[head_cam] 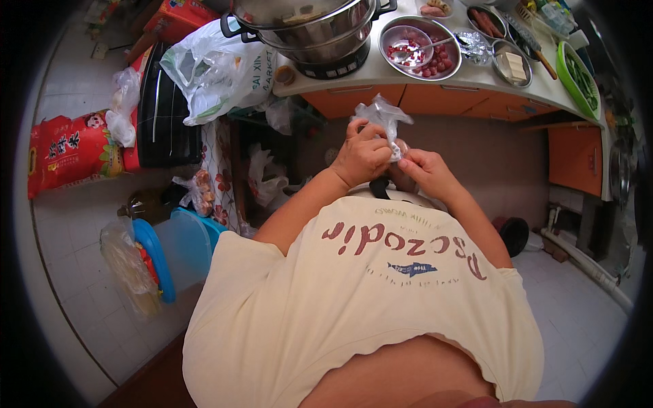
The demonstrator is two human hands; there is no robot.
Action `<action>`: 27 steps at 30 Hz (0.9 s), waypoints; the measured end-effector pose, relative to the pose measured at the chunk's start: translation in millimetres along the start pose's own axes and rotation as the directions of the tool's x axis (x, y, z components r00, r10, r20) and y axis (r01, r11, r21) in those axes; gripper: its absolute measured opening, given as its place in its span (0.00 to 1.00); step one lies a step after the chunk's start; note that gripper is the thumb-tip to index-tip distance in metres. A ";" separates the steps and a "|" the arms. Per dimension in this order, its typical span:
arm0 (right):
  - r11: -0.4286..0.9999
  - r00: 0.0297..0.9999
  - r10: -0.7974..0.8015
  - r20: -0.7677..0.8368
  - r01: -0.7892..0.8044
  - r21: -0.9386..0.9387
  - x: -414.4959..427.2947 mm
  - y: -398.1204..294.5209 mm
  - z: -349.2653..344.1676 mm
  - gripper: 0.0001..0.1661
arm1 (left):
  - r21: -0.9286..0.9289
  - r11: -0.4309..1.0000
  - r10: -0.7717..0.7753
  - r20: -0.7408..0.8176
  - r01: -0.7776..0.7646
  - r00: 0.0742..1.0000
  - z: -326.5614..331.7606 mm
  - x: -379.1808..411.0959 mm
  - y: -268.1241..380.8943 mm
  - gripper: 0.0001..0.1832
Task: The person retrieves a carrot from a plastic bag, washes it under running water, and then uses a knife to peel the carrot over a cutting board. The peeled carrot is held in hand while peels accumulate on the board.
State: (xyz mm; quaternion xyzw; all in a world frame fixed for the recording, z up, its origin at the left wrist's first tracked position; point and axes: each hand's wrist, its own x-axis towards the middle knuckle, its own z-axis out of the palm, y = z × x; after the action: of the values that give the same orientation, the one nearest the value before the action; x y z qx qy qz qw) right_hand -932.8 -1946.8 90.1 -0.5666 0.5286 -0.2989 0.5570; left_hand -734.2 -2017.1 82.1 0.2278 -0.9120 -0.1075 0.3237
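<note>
A thin clear plastic bag (382,117) is bunched up in front of my belly, just below the counter's front edge. My left hand (365,153) grips its gathered part, with loose film sticking up beyond the fingers. On the other side, my right hand (426,171) pinches the bag with thumb and fingers close to the left fingertips. The lower part of the bag hangs behind both hands, and what it holds is mostly hidden.
On the counter (357,86) stand a steel steamer pot (316,35), a steel bowl (446,74) with grapes and a smaller bowl, a bowl of tofu blocks (511,66), a knife (546,64) and a green basket (566,81). A white carrier bag (204,66) sits at the left.
</note>
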 end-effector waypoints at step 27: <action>0.843 0.947 0.165 -0.275 0.010 0.538 -5.0 2.2 -27.7 0.19 | -0.319 0.894 -0.255 0.212 0.314 0.943 38.6 48.9 33.1 0.10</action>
State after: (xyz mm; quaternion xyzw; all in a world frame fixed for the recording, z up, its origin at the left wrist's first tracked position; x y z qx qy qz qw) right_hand -960.4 -1950.5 94.8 -0.3133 0.5282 -0.4960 0.6138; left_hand -803.9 -2010.0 90.3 0.2885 -0.8587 -0.3319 0.2631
